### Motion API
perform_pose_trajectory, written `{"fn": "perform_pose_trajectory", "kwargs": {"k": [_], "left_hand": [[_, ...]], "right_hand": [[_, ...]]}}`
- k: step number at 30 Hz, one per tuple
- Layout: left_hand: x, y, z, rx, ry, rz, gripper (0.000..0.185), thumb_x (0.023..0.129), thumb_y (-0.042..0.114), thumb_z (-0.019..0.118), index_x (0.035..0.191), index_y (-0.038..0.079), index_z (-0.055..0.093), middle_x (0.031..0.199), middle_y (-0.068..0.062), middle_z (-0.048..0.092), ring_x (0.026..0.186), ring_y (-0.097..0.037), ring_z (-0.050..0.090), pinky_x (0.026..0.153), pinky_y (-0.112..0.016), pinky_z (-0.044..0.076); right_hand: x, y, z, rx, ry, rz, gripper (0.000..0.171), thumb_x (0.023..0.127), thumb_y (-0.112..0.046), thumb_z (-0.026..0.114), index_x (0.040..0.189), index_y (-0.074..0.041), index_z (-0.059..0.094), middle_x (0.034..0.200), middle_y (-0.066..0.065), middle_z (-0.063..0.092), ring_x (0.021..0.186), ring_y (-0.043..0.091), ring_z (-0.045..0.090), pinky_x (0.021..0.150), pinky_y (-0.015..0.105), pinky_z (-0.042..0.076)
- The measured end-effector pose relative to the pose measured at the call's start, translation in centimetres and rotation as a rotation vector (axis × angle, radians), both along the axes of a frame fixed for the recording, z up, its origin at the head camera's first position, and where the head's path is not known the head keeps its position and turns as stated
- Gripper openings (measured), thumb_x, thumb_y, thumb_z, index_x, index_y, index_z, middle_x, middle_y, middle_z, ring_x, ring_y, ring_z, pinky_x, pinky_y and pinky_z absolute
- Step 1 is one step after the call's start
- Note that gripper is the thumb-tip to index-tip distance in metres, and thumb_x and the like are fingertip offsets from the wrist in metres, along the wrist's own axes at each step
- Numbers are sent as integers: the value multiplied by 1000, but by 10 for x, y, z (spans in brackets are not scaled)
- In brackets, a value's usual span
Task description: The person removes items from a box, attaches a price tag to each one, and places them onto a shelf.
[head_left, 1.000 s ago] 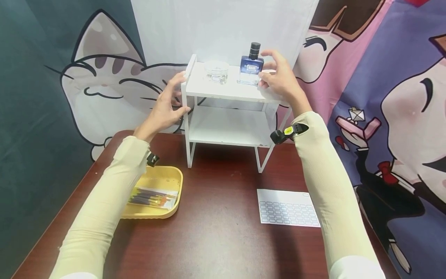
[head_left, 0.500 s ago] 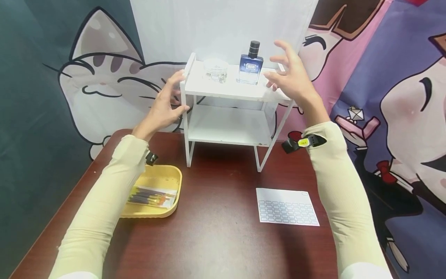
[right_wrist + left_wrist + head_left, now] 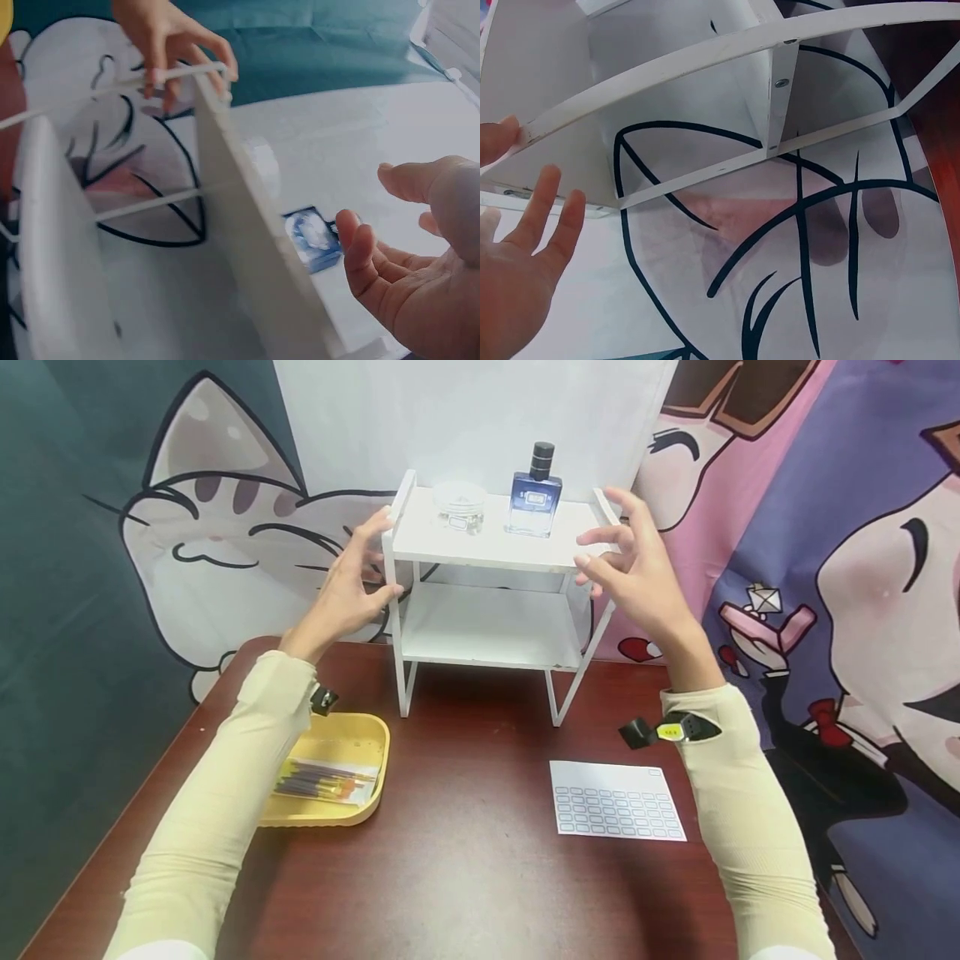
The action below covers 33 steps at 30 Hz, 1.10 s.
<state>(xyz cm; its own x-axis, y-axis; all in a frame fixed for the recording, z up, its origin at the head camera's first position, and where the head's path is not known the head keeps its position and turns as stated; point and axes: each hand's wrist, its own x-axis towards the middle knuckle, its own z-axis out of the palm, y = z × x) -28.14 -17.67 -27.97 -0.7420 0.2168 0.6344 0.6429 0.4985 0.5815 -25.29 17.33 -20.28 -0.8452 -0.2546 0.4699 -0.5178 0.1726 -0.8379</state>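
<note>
I see the right hand [image 3: 647,575] released, fingers loosely parted, drawn back from the blue bottle [image 3: 534,503] since a second ago. Bottle upright atop the white shelf [image 3: 487,620]; left hand [image 3: 345,593] spread, touching the shelf's left frame [image 3: 399,652], perhaps only lightly.

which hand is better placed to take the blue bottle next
Probably the right hand: it holds nothing and is nearer the blue bottle. The left hand touches the white rack at its left side, with the clear jar between it and the bottle.
</note>
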Motion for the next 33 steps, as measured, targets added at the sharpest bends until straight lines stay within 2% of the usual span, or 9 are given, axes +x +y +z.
{"fn": "perform_pose_trajectory", "kwargs": {"k": [6,10,13,16,19,22,24,30,33], "left_hand": [[13,-4,-4,57,48,45,72,77,0,70,137,24,40,149,15,29,119,-18,51,87,-35,48],[42,-8,-1,76,55,90,63,77,-1,69,134,13,46,148,2,34,128,-15,42,91,-23,44],[66,-17,-4,93,62,121,61,77,-5,67,133,7,47,146,-6,37,132,-15,37,98,-19,39],[82,-36,-19,123,88,170,68,75,-7,67,137,12,44,145,-3,39,133,-13,36,103,-20,36],[96,-59,-39,121,84,263,77,74,-3,71,140,23,41,145,5,40,132,-10,37,106,-23,33],[114,-79,-55,80,18,358,81,73,3,75,139,33,39,145,11,37,133,-8,35,109,-24,28],[126,-89,-66,67,-31,390,80,73,6,75,138,35,39,146,10,36,135,-6,31,111,-23,24],[149,-112,-100,61,-97,371,67,73,2,74,133,23,51,147,2,36,140,-9,22,114,-29,14],[158,-121,-117,16,-137,367,61,74,4,74,131,16,53,149,-1,34,141,-11,18,115,-43,11]], "right_hand": [[9,-8,-27,-8,48,29,61,84,-5,63,135,-21,35,90,10,59,65,18,63,56,23,50],[18,-18,-47,-9,17,58,53,85,-7,63,129,-18,36,83,11,60,63,20,61,57,26,50],[25,-31,-67,39,-26,97,48,86,-8,62,126,-15,37,82,17,59,63,24,59,57,29,50],[28,-47,-90,99,-60,170,44,86,-8,61,124,-13,39,82,19,60,66,28,59,60,34,52],[29,-64,-111,174,-84,249,44,86,-9,62,125,-14,42,85,13,63,72,27,60,64,35,52],[30,-83,-129,256,-88,319,45,86,-12,64,127,-15,44,90,8,65,79,20,62,71,32,53],[31,-99,-139,307,-84,347,47,85,-15,65,127,-16,45,93,6,66,84,14,63,76,29,53],[31,-158,-164,442,-73,467,55,84,-21,68,133,-19,42,107,4,65,98,11,62,82,21,51],[28,-185,-170,559,-77,523,60,83,-25,68,136,-22,38,117,4,62,105,11,59,88,24,50]]}}
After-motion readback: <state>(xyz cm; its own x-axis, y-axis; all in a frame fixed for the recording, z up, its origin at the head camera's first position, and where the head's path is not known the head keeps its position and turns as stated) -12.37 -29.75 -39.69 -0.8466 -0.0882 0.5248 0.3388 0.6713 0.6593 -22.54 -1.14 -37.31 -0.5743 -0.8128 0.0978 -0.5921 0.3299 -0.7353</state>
